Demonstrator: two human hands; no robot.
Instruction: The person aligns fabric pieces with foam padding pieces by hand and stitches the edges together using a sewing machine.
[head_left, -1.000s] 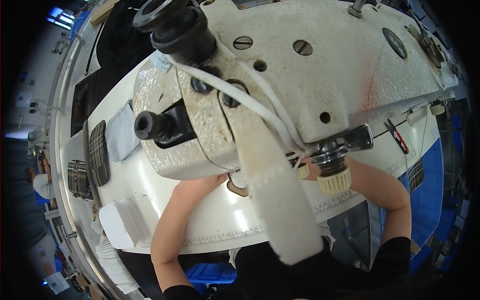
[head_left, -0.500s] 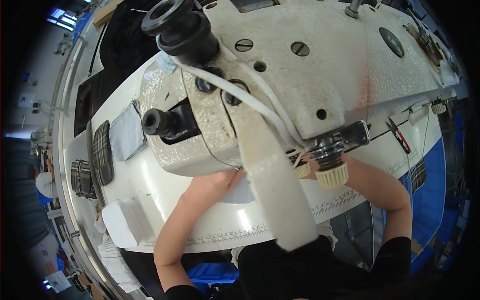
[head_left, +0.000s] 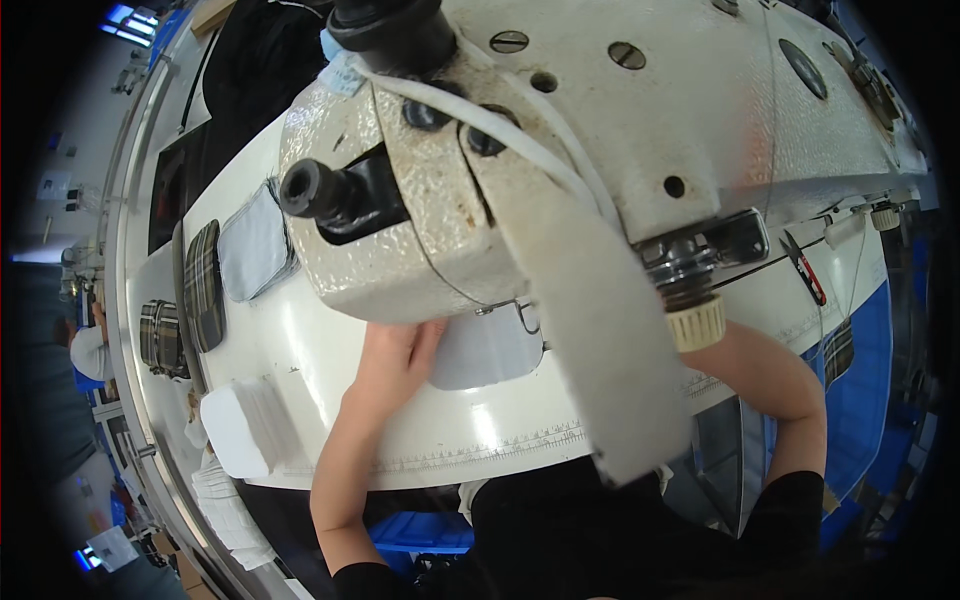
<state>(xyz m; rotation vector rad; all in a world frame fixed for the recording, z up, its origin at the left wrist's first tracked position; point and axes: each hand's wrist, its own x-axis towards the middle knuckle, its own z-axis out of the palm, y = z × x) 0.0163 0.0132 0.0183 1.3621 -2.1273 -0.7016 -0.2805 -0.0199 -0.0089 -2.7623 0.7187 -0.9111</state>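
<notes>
Clock directions taken from the pale grey, round-cornered fabric panel (head_left: 488, 357). Panel lies flat on the white counter (head_left: 320, 375), just below the nose of a cream, rough-painted metal sewing machine (head_left: 395, 265); its upper edge runs out of sight beneath the machine.

Left hand (head_left: 393, 352) at 9 o'clock, touching panel's left edge. Thumb lies alongside the fingers, fingertips partly behind the machine; cannot tell whether this grip pinches cloth or only presses on it.

Right forearm (head_left: 775, 375) comes in from 4 o'clock. Right hand mostly hidden behind a ribbed cream knob (head_left: 697, 325) and a broad off-white hanging strip (head_left: 610, 350), both at 3 o'clock; state of that grip cannot be told.

Stack of grey-blue fabric pieces (head_left: 255, 245) at 10 o'clock. Dark plaid fabric piece (head_left: 206, 285) beyond it, toward 9; plaid bundle (head_left: 160, 340) farther out at 9. Stack of white rounded pieces (head_left: 235, 430) between 8 and 9, white gathered cloth (head_left: 230, 510) at 8. Red-and-black thread snips (head_left: 805, 272) between 2 and 3, well apart from panel. Printed ruler scale (head_left: 480, 448) along the near edge, 6 o'clock.
</notes>
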